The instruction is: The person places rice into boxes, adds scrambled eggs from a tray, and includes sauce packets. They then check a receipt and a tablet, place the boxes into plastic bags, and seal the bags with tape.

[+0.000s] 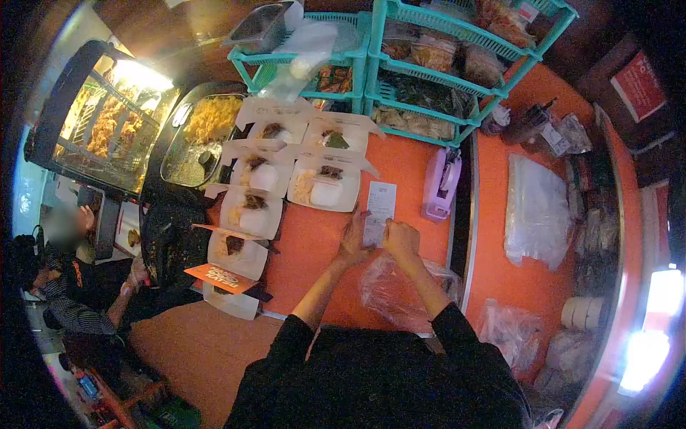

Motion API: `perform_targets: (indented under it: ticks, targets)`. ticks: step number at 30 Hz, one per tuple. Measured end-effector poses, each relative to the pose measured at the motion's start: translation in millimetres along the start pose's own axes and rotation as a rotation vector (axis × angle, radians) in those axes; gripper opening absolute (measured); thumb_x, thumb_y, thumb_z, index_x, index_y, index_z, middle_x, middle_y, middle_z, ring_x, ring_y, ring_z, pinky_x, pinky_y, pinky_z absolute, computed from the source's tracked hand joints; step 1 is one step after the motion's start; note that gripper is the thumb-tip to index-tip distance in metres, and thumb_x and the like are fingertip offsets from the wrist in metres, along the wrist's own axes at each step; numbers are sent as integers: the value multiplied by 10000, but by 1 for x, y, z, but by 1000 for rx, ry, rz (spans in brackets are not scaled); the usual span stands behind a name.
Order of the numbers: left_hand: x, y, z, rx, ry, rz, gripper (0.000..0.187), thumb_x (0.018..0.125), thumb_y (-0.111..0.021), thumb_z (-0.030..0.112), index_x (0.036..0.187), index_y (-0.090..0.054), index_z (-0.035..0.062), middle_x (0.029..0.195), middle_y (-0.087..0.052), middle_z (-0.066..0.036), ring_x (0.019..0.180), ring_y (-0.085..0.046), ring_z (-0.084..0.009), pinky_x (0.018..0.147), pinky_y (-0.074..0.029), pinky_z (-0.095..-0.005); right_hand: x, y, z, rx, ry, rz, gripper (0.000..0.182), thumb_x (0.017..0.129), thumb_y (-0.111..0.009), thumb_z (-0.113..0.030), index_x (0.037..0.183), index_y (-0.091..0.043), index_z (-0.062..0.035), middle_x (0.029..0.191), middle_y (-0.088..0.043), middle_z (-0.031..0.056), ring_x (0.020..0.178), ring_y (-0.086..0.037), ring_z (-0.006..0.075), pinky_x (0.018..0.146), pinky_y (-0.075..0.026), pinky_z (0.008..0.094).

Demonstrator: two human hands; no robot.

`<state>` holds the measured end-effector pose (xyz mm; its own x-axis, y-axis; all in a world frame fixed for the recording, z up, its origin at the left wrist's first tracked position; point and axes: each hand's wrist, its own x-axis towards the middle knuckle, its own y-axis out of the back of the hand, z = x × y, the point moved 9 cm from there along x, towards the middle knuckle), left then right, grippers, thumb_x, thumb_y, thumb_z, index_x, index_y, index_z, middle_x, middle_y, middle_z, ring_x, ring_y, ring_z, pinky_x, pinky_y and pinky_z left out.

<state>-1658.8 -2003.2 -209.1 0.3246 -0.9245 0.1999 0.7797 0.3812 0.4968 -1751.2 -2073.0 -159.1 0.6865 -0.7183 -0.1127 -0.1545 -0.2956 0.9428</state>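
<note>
A printed paper receipt (382,204) is held flat just above the orange counter. My left hand (354,242) grips its lower left edge, thumb along the side. Against its lower right edge, my right hand (401,239) is closed with fingers curled; whether it pinches the paper or something small is too hidden to tell. Below the hands lies a clear plastic bag (400,289). To the left stand several open food boxes (325,189) with white rice, dark topping and shredded food. A purple tape dispenser (441,184) sits to the right of my hands.
Stacked teal baskets (443,86) with packed food rise at the back. A lit display case (107,118) and a tray of fried food (207,132) stand left, near a co-worker (89,286). A stack of plastic bags (537,207) lies on the right counter.
</note>
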Motion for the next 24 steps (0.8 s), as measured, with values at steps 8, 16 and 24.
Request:
perform_targets:
  ticks: [8,16,24]
  targets:
    - [-6,4,7,21,27,4,1155,590,-798,143,1460,-46,31,1350,-424,-211,1244,-419,-401,1015,-354,-476,1,-11,9,32,-72,47,176,796,-548,-180,873,-628,-43,723,-626,195,715,-647,361,623,-502,493]
    - [-4,-6,-5,117,101,-67,949,694,-728,161,1452,-161,90,1433,-323,-208,1322,-317,-404,1052,-319,-490,8,3,58,45,-242,247,395,779,-592,-60,1146,-516,65,1088,-550,248,923,-625,364,678,-549,420]
    - [-6,0,17,224,84,36,666,772,-661,146,1370,-378,70,1423,-313,-206,1333,-306,-386,1063,-305,-493,-39,50,47,19,-74,452,259,804,-564,-98,1039,-596,7,1048,-572,243,885,-602,399,742,-502,454]
